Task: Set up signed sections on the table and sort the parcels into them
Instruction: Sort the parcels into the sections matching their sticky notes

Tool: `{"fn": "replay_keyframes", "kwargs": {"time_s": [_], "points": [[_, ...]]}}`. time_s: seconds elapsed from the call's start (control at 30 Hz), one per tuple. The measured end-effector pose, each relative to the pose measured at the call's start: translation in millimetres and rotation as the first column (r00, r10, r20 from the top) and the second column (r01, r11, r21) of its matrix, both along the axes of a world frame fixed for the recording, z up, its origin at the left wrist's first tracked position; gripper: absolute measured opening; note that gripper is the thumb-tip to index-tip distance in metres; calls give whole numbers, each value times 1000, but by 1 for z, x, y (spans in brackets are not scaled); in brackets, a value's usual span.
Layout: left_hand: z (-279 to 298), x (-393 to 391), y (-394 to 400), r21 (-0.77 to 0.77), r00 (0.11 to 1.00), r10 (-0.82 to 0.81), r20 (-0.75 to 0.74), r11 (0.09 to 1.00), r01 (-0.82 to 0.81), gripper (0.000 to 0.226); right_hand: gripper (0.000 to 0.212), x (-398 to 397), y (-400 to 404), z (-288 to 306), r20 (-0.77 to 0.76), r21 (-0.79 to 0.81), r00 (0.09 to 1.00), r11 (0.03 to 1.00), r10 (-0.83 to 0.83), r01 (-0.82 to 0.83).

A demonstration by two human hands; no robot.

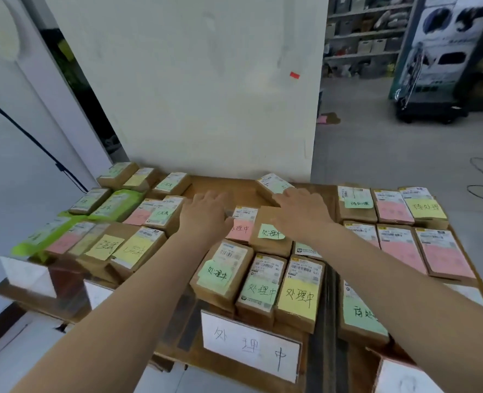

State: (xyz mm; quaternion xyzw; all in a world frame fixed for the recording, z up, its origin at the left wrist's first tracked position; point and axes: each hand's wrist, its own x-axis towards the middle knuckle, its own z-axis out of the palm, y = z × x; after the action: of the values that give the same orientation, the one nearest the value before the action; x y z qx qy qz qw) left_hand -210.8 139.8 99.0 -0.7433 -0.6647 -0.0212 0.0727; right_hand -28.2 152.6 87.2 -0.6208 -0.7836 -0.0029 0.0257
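From the head camera, nearest us at 6 o'clock stands a white paper sign with black handwritten characters point(251, 348), upright at the near edge of the brown wooden table point(223, 184). Just behind it we see a row of three brown cardboard parcels with green and yellow sticky notes point(258, 282), lying side by side and touching.

Both our bare forearms reach from the lower corners towards the table's middle. Our left hand point(206, 215) lies palm down around 11 o'clock of that row, fingers fairly straight; we cannot tell whether it has hold of anything beneath it, though it overlaps the edge of a parcel with a pink note point(241, 225). Our right hand point(300, 209) is spread flat, fingers extended, its tips touching a small brown parcel with a pale green label point(271, 184) at 12 o'clock, near the white wall panel point(206, 95).

At 9 o'clock we see a group of parcels with yellow, pink and green notes point(115, 222). At 3 o'clock lies a block of parcels bearing pink and yellow notes point(399, 222).
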Motion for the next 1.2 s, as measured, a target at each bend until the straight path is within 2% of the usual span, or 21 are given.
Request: {"fn": "replay_keyframes", "kwargs": {"time_s": [0.27,0.5,0.7,0.9,1.07,1.2], "points": [[-26,-16,45,-92,994,-63,86,993,70,44,45,-21,30,-7,58,-29,996,997,-73,75],[-55,-13,111,-142,987,-111,113,982,126,36,48,-29,99,-37,87,-54,991,993,-99,104],[-90,-5,190,-201,978,-164,126,961,187,43,54,-16,171,-73,2,-148,985,974,-172,171],[-133,19,262,-277,948,-177,264,928,250,48,53,3,248,-124,-33,-216,964,944,-263,250],[-166,37,295,-380,911,-66,406,895,234,47,50,19,290,-160,-101,-270,927,907,-361,324],[-188,45,305,-450,859,63,508,870,202,57,54,23,307,-179,-311,-367,836,869,-451,333]]}}
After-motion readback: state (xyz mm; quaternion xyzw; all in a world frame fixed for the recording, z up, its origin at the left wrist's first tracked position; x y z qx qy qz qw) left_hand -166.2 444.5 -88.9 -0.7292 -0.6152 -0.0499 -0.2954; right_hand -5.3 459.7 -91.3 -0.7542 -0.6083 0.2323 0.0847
